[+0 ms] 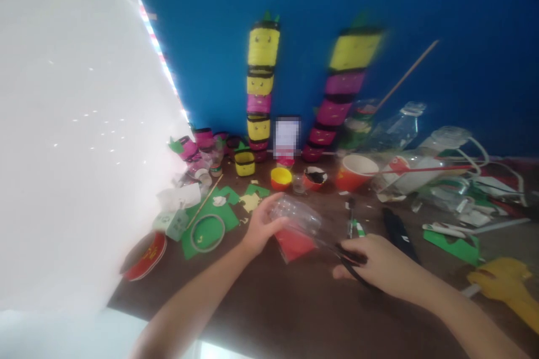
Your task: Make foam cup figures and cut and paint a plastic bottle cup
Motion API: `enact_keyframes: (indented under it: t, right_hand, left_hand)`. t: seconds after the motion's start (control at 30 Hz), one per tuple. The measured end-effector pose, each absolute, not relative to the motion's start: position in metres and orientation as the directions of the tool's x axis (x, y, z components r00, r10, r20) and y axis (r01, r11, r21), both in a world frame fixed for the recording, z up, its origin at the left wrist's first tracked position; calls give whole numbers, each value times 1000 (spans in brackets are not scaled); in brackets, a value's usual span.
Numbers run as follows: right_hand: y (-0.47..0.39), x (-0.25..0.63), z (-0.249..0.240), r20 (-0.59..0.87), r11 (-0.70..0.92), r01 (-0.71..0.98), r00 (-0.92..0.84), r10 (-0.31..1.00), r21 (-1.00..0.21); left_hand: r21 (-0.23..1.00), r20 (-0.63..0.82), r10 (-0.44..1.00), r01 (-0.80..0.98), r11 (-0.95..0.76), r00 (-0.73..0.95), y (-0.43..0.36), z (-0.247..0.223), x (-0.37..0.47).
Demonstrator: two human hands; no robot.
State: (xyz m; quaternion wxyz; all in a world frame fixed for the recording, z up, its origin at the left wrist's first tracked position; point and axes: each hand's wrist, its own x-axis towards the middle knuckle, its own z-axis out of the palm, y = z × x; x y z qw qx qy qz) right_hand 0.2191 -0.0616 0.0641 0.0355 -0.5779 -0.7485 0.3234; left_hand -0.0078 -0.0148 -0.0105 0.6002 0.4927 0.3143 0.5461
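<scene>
My left hand [263,224] is wrapped round a clear plastic bottle piece [298,214] lying on its side in the air near the middle of the view. Black-handled scissors [353,261] are gripped in my right hand [373,261], their blades pointing left at the cut end of the plastic. Whether the blades touch the plastic is blurred. Just below the plastic lies a red sheet [295,244] on the dark brown table [278,303].
Stacked yellow and pink cups [261,47] stand against the blue wall. Green sheets with a tape ring [208,233] lie left. Small cups [281,178] sit behind my hands. Clear bottles [400,129] and a yellow glue gun [503,280] are at right.
</scene>
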Motion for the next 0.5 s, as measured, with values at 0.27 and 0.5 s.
enact_keyframes:
  t: [0.27,0.5]
  right_hand:
    - [-62,224,58,-311,122,836,-328,892,-535]
    - [-63,223,58,-322,100,827,-323,890,-553]
  left_hand:
    - [943,164,966,-318,-95,198,-15,-11,-8]
    - [939,140,967,-340,-62,211,-14,-10,-8]
